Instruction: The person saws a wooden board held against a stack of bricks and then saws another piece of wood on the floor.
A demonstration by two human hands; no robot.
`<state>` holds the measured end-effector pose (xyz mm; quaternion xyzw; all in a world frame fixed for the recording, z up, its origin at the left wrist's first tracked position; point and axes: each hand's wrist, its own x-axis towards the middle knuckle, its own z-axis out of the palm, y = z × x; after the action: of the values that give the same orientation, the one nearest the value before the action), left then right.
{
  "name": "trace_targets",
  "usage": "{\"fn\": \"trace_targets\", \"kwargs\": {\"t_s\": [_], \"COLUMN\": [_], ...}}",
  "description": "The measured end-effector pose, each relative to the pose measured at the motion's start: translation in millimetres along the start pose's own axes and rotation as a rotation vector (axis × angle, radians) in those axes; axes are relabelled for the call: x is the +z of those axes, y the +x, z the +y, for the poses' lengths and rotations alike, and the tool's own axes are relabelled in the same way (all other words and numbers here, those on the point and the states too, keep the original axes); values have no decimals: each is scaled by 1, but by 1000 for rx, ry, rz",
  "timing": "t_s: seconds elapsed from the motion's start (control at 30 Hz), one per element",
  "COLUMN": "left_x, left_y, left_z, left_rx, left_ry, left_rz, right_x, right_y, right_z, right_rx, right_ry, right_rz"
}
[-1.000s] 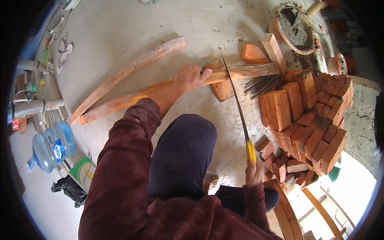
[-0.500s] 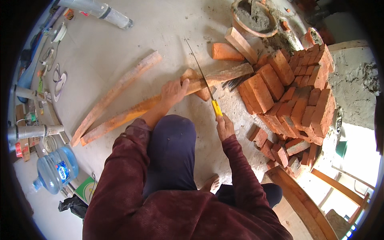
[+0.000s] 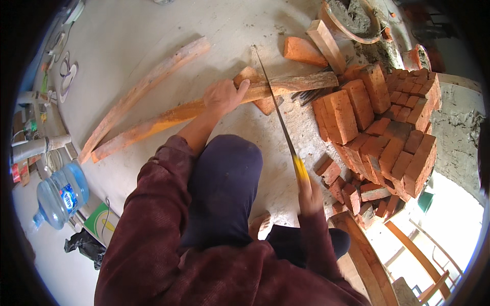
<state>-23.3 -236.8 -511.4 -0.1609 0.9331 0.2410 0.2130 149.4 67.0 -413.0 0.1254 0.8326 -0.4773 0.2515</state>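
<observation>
With the left hand (image 3: 222,96) pressing the log (image 3: 204,108) on the floor just beside the blade, and the right hand (image 3: 309,194) gripping the saw (image 3: 275,109), a slipping stroke could cut the fingers.

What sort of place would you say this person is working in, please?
Most likely a building site or work yard: a stack of red bricks on a bare concrete floor, a basin of mortar, and rough timber poles lying about.

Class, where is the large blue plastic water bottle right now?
In the head view, the large blue plastic water bottle lies on the floor at the person's far left, beside a green box.
</observation>
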Motion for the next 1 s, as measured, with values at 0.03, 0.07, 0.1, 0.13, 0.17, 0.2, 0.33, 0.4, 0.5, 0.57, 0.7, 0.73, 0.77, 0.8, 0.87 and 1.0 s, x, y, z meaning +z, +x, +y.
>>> {"fn": "trace_targets", "kwargs": {"t_s": [0.03, 0.07, 0.1, 0.13, 0.17, 0.2, 0.33, 0.4, 0.5, 0.57, 0.7, 0.73, 0.77, 0.8, 0.87, 1.0], "left_x": [0, -5, -2, 4, 14, 23, 13, 8, 4, 6, 12, 17, 26, 23, 18, 18], "left_y": [1, 4, 10, 14, 20, 19, 18, 7, 7, 8, 27, 36, 30, 33, 17, 12], "left_z": [4, 16, 29, 25, 23, 16, 7, 5, 2, 3, 20, 10, 7, 7, 1, -8], "left_rx": [11, 40, 77, 96, 121, 120, 54, 23, 39, 71, 173, 167, 158, 169, 65, 151], "left_ry": [24, 54, 53, 73, 80, 76, 58, 33, 45, 13, 112, 61, 10, 7, -11, 30], "left_rz": [-19, -27, -25, 29, 79, 70, 111, 64, 72, -40, 94, 122, 119, 128, 113, 183], "right_x": [12, 19, 20, 25, 26, 27, 2, -19, -12, 13, 36, 36, 30, 25, -3, -29], "right_y": [30, 70, 95, 100, 104, 100, -17, -69, -49, 33, 128, 118, 94, 69, -6, -63], "right_z": [-24, -22, -11, -13, -15, -13, 19, 10, 4, 0, -8, -17, -4, 6, 11, 3], "right_rx": [89, -25, -133, -146, -123, -82, 33, 153, -93, 67, -238, -315, -308, -305, 64, 18], "right_ry": [4, 37, 70, 82, 0, -89, 20, 3, -58, -52, 15, -49, -127, -211, 33, -91], "right_rz": [-9, -11, 3, 7, 24, 32, 40, 7, 117, 73, 127, 137, 134, 129, 29, 39]}}
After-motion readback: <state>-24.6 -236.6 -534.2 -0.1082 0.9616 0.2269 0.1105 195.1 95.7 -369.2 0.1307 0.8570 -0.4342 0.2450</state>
